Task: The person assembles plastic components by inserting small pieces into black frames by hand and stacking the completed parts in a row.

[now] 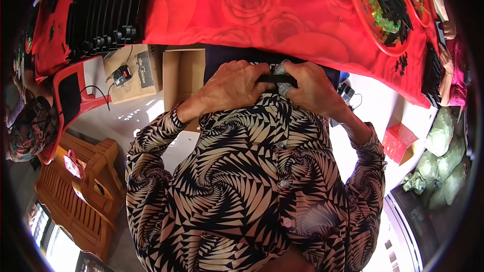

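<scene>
Close to my body, just below the table's front edge, both hands meet at a short black strip [277, 78]. My left hand [233, 84] is closed with the strip's left end between thumb and fingers. My right hand [313, 88] is closed around a speckled grey pad [284, 86], perhaps folded cloth, which presses against the strip's right end. The fingers hide most of both pieces, so the strip's full shape does not show.
A red rose-patterned tablecloth [252, 0] covers the table ahead. Long black parts [108, 15] lie at its left; red baskets [390, 50] of green and black pieces stand right. Below are cardboard boxes [184, 73], a red chair [63, 78] and a red box [400, 143]. People sit on both sides.
</scene>
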`<control>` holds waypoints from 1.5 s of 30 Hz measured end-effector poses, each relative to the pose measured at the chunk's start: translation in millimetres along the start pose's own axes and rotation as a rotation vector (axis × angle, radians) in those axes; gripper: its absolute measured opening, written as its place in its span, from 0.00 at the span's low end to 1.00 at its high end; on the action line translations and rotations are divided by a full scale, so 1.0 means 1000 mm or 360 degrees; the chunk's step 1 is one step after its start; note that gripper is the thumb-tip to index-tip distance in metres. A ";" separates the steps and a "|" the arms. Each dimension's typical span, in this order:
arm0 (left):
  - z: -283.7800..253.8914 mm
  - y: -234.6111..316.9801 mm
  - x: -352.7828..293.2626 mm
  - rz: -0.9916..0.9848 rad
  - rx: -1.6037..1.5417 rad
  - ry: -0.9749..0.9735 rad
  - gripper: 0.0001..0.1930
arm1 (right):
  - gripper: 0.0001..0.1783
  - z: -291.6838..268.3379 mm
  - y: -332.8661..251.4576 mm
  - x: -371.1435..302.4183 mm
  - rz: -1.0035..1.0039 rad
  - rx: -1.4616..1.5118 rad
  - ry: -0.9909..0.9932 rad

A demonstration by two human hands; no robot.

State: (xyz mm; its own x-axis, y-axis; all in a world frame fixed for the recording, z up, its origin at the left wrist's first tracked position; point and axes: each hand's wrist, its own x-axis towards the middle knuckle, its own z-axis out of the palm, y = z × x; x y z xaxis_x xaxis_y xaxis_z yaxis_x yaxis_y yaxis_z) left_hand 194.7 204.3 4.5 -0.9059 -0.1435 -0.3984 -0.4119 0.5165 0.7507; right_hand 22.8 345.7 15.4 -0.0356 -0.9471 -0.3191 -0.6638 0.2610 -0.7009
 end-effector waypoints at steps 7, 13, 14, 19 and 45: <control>-0.020 -0.003 0.002 -0.0102 -0.0321 -0.0397 0.19 | 0.11 -0.024 -0.010 0.007 0.0000 0.0337 -0.0227; -0.016 -0.001 -0.003 -0.0055 -0.0184 -0.0208 0.19 | 0.11 -0.021 -0.012 0.008 0.0031 0.0231 -0.0171; -0.011 -0.005 -0.003 -0.0054 -0.0186 -0.0208 0.19 | 0.11 -0.021 -0.013 0.008 0.0032 0.0229 -0.0172; -0.001 -0.008 -0.005 0.0198 -0.0157 0.0165 0.11 | 0.11 -0.017 -0.009 0.010 0.0023 0.0195 -0.0188; 0.006 -0.009 0.001 0.0126 -0.0084 -0.0027 0.11 | 0.11 -0.006 0.004 0.004 -0.0059 0.0158 -0.0116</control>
State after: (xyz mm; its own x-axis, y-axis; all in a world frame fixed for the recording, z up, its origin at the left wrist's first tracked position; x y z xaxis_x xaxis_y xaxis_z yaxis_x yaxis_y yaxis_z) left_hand 198.6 204.7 -6.2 -0.9342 -0.0898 -0.3453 -0.3443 0.4805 0.8066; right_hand 15.3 341.8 15.4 0.0444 -0.9412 -0.3348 -0.5861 0.2469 -0.7717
